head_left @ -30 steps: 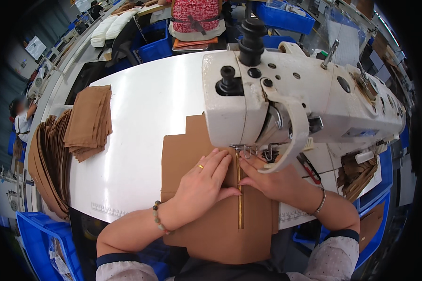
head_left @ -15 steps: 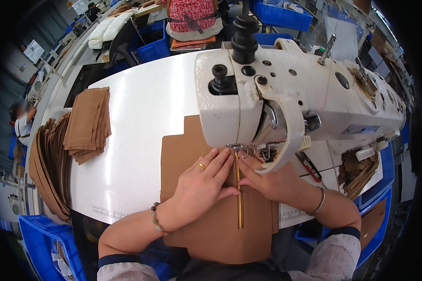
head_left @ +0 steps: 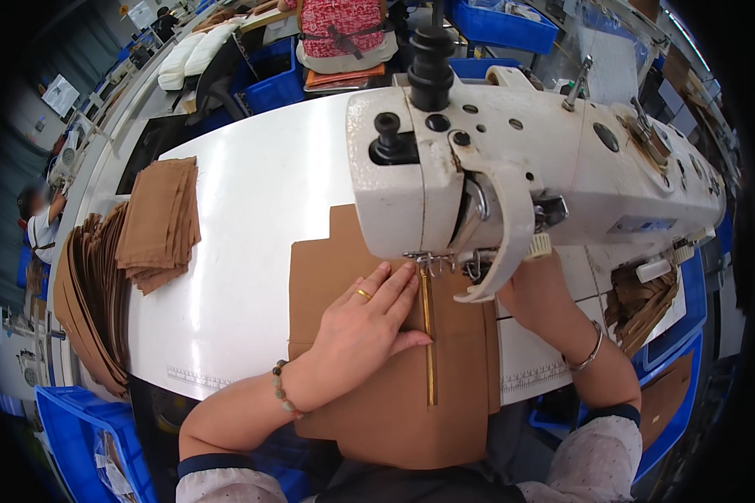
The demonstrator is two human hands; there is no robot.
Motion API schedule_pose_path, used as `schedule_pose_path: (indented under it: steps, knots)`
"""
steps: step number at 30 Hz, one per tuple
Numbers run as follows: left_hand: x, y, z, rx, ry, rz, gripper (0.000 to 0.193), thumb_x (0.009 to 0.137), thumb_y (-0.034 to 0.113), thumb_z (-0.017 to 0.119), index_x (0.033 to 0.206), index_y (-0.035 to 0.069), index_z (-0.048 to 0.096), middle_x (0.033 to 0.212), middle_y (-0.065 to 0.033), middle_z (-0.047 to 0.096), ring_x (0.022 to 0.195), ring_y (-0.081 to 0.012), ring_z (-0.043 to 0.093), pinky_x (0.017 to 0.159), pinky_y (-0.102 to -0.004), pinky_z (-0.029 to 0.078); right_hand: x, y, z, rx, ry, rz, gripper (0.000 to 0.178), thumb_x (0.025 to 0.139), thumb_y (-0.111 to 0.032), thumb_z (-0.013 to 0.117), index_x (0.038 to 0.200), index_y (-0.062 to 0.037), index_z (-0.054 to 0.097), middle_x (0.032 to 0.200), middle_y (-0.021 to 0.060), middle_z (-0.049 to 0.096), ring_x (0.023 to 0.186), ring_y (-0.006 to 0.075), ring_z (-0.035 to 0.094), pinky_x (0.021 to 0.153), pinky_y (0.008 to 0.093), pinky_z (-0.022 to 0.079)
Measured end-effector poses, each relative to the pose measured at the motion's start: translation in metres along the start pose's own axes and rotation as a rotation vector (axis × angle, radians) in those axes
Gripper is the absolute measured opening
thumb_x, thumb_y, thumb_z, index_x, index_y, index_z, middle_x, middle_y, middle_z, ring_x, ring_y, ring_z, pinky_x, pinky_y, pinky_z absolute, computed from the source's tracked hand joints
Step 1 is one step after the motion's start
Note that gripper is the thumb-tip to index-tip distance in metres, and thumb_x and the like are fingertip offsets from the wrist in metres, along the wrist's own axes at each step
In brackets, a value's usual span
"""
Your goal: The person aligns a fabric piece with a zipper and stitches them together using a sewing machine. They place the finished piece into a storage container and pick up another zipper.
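A brown fabric panel (head_left: pixel 377 419) lies flat under the white sewing machine (head_left: pixel 554 159). Down its middle runs a slim gold zipper (head_left: pixel 430 369), whose far end sits below the presser foot (head_left: pixel 428 264). My left hand (head_left: pixel 365 323) rests flat on the panel left of the zipper, fingers stretched toward the foot, the thumb reaching the zipper's edge. Off the panel, my right hand (head_left: pixel 533 289) is to the right of the needle area, behind the machine's white curved arm (head_left: pixel 520 235). Its fingers are hidden, so what it holds, if anything, does not show.
Brown fabric pieces are stacked at the left of the white table (head_left: pixel 243 277): a squarish pile (head_left: pixel 158 222) and a long draped one (head_left: pixel 92 293). More brown pieces (head_left: pixel 642 306) lie at the right. Blue bins (head_left: pixel 84 427) stand around. A person in red (head_left: pixel 344 25) sits ahead.
My right hand has left the panel and moved right, behind the machine's curved arm. The red-and-black tool that lay there no longer shows. My left hand stays in place.
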State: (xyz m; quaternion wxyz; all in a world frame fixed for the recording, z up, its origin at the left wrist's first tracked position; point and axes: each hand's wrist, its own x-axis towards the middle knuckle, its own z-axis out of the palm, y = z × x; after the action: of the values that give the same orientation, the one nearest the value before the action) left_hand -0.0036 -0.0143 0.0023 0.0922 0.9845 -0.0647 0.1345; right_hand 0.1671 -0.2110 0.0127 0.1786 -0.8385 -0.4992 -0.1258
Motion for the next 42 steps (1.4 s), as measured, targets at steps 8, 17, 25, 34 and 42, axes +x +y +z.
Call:
schedule_pose_path:
  steps: [8,17,25,34,42]
  knots:
    - [0.002,0.002,-0.002,0.005,-0.016,-0.017,0.072,0.083,0.051,0.076,0.131,-0.001,0.066,0.140,-0.0138,0.064,0.130,-0.0346,0.061,0.107,-0.0422,0.050,0.008,0.020,-0.001,0.984,-0.464,0.767,0.035,0.097,-0.019,0.057,0.069,0.0012,0.065,0.056,0.0074,0.060,0.047,0.0128,0.058,0.044,0.0275,0.046]
    - [0.002,0.003,-0.002,0.009,-0.009,-0.019,0.072,0.081,0.051,0.077,0.131,0.001,0.066,0.140,-0.0137,0.065,0.132,-0.0342,0.060,0.108,-0.0415,0.050,0.000,0.010,0.009,0.361,-0.070,0.198,0.034,0.094,-0.028,0.069,0.074,-0.0012,0.066,0.058,0.0141,0.061,0.052,0.0279,0.061,0.051,0.0384,0.049]
    - [0.002,0.002,-0.003,0.008,0.000,-0.020,0.071,0.082,0.051,0.076,0.131,0.001,0.067,0.139,-0.0134,0.066,0.131,-0.0334,0.060,0.108,-0.0419,0.050,0.011,0.014,0.007,0.410,-0.130,0.294,0.037,0.096,-0.029,0.068,0.071,-0.0010,0.065,0.058,0.0128,0.061,0.052,0.0275,0.062,0.050,0.0375,0.047]
    - [0.000,0.001,-0.001,0.010,-0.001,-0.018,0.068,0.085,0.051,0.075,0.132,0.002,0.066,0.142,-0.0118,0.063,0.131,-0.0321,0.060,0.104,-0.0399,0.053,0.013,0.017,-0.010,1.187,-0.696,0.562,0.029,0.100,-0.017,0.059,0.075,-0.0022,0.064,0.065,0.0023,0.060,0.051,0.0073,0.050,0.047,0.0272,0.038]
    - [-0.004,-0.002,0.002,0.010,-0.012,-0.019,0.068,0.087,0.050,0.073,0.134,0.002,0.064,0.144,-0.0105,0.062,0.134,-0.0310,0.058,0.105,-0.0371,0.052,0.010,0.030,-0.024,0.317,-0.413,0.068,0.016,0.088,-0.019,0.071,0.081,-0.0042,0.070,0.062,0.0132,0.060,0.056,0.0301,0.059,0.054,0.0407,0.045]
